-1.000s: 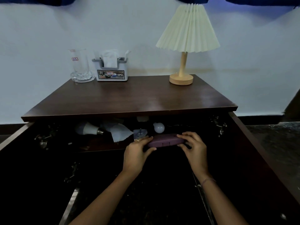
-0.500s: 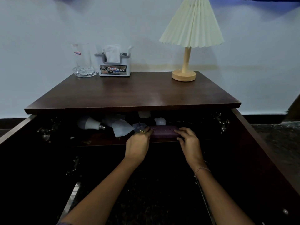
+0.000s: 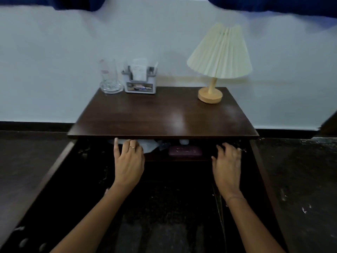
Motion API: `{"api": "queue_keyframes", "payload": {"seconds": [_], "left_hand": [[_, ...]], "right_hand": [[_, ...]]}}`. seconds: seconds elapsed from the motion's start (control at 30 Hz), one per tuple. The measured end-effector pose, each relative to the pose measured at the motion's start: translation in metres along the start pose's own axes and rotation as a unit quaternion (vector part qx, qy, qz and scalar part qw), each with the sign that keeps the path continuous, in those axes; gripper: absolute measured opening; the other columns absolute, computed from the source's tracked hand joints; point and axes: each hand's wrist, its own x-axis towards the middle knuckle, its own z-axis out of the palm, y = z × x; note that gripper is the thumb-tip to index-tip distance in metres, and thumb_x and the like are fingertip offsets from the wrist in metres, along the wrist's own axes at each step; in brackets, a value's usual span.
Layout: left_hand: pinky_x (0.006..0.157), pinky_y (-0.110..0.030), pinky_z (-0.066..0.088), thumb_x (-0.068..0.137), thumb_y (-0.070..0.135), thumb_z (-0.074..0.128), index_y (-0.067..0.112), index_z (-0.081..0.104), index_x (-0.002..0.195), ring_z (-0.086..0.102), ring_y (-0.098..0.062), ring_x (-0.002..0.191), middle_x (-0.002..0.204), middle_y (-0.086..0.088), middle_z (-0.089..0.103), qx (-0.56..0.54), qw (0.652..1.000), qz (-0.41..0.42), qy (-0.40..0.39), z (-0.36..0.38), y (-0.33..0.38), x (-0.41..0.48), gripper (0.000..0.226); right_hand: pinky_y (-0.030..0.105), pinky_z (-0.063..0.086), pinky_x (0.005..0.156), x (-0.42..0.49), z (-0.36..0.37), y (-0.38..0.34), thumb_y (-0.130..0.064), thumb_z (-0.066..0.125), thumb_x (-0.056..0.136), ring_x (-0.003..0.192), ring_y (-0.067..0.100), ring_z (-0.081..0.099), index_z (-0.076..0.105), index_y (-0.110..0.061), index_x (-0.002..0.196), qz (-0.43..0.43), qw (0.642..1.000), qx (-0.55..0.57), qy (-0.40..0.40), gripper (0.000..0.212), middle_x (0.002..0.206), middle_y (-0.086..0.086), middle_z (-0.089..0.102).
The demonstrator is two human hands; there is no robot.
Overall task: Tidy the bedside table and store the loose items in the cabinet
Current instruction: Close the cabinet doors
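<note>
Purple case [image 3: 185,151] lies on the cabinet shelf; left hand [image 3: 129,161] and right hand [image 3: 227,168] empty, fingers spread; labels blurred.

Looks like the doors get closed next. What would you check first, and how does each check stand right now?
1. Purple case fully on the cabinet shelf: ok.
2. Left hand empty: ok.
3. Right hand empty: ok.
4. Bulbs and paper behind the shelf edge: cannot tell, too dark.
5. Tabletop holds only the glass, tissue holder and lamp: ok.
6. Door swing paths free: cannot tell.
</note>
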Motion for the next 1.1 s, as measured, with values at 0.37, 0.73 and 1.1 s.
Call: {"api": "queue_keyframes", "payload": {"seconds": [0.37,0.73,1.1], "left_hand": [[0.104,-0.072,0.014,0.089,0.001,0.048,0.007,0.048,0.121,0.001,-0.041,0.143,0.152,-0.021,0.017,0.076,0.899,-0.276,-0.332,-0.074,-0.096,-0.012,0.033],[0.082,-0.05,0.05,0.08,-0.012,0.049,-0.003,0.043,0.117,0.055,-0.043,0.101,0.109,-0.028,0.055,-0.067,0.865,-0.362,-0.34,-0.112,-0.107,-0.012,0.039],[0.066,-0.037,0.044,0.087,0.016,0.06,-0.003,0.056,0.092,0.059,-0.04,0.094,0.102,-0.025,0.062,-0.225,0.738,-0.521,-0.365,-0.118,-0.067,0.0,0.02]], "right_hand": [[0.068,0.017,0.106,-0.016,-0.088,0.009,-0.008,0.057,0.085,0.142,0.041,0.001,0.045,-0.019,0.128,0.103,0.938,-0.181,-0.277,0.047,0.155,0.008,0.004],[0.046,0.05,0.079,-0.03,-0.121,0.001,0.015,0.047,0.082,0.096,0.043,0.059,0.004,-0.004,0.148,0.22,0.946,0.043,-0.233,0.08,0.136,0.031,0.036],[0.045,0.051,0.072,-0.027,-0.109,-0.037,-0.001,0.056,0.088,0.095,0.045,0.06,0.049,0.015,0.107,0.399,0.876,0.127,-0.24,0.026,0.102,0.036,0.06]]}}
